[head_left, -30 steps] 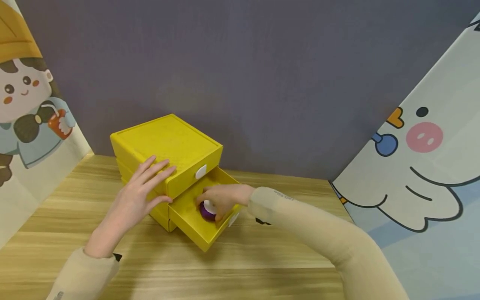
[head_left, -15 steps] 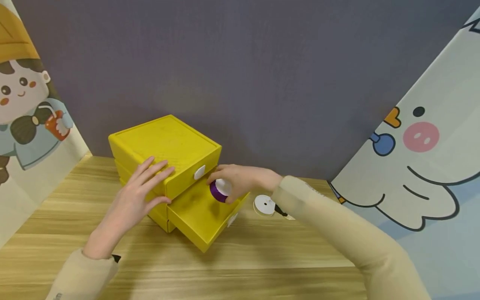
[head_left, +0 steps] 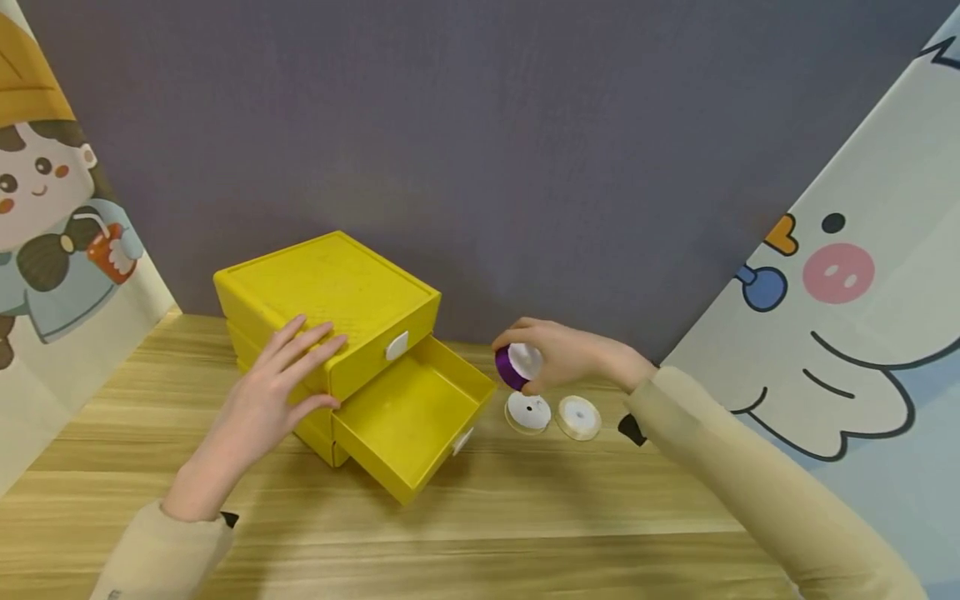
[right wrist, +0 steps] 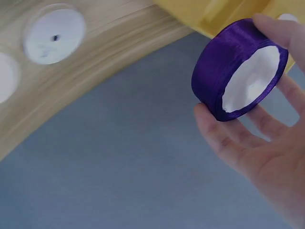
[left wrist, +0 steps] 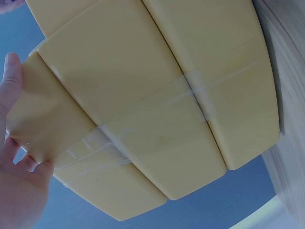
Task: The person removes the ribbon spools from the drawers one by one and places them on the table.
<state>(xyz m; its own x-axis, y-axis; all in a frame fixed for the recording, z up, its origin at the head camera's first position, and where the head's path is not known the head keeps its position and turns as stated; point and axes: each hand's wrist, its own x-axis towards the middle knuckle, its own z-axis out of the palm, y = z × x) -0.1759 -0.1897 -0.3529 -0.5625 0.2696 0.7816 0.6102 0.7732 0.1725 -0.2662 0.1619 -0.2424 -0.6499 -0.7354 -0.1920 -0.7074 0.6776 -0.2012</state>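
Right hand (head_left: 561, 354) grips purple ribbon roll (head_left: 520, 367) mid-frame, kinda hiding it; left hand (head_left: 273, 385) loose on yellow drawers (head_left: 330, 283), sleeve (head_left: 163, 546) cropped lower left.

I see a purple ribbon roll (right wrist: 209, 69) with a white side, a yellow drawer unit (head_left: 330, 287) with white handles (head_left: 396, 346), streaky tan wood-grain table (head_left: 450, 550), grey-purple far wall (head_left: 480, 167), cartoon-patterned left panel (head_left: 48, 208), beige sleeves (head_left: 750, 475).

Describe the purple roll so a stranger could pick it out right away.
Find the yellow drawer unit on the wooden table. Right of its open drawer, the right hand holds the purple roll. Its deep purple colour separates it from two pale spools on the table.
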